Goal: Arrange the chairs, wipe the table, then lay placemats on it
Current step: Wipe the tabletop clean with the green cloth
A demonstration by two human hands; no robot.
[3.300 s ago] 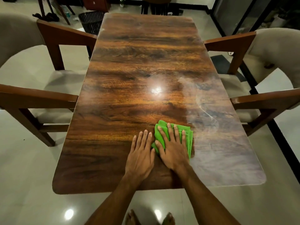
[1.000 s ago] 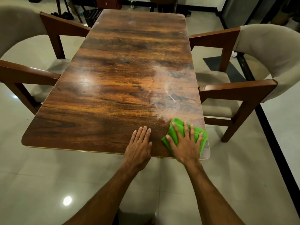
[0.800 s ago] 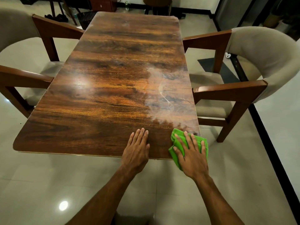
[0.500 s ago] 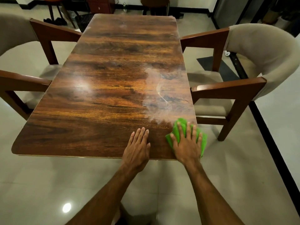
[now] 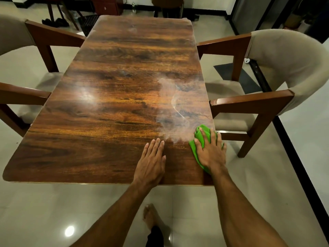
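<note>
A long glossy wooden table (image 5: pixel 114 107) fills the middle of the view. My right hand (image 5: pixel 211 151) presses flat on a folded green cloth (image 5: pixel 199 135) at the table's near right corner, fingers straight. My left hand (image 5: pixel 151 163) rests flat on the wood just left of it, near the front edge. A hazy smear (image 5: pixel 175 107) marks the surface beyond the cloth. One beige padded wooden armchair (image 5: pixel 277 68) stands at the right side, another armchair (image 5: pixel 19 41) at the left side.
A chair (image 5: pixel 167 6) stands at the table's far end. A dark basket (image 5: pixel 88 22) and a small cabinet (image 5: pixel 106 6) sit on the floor beyond. A dark mat (image 5: pixel 236 77) lies behind the right armchair. My bare foot (image 5: pixel 151 218) is on the glossy tiles.
My right hand has slid the green cloth to the near right corner, off the front edge and back up along the right edge. My left hand stays flat on the table.
</note>
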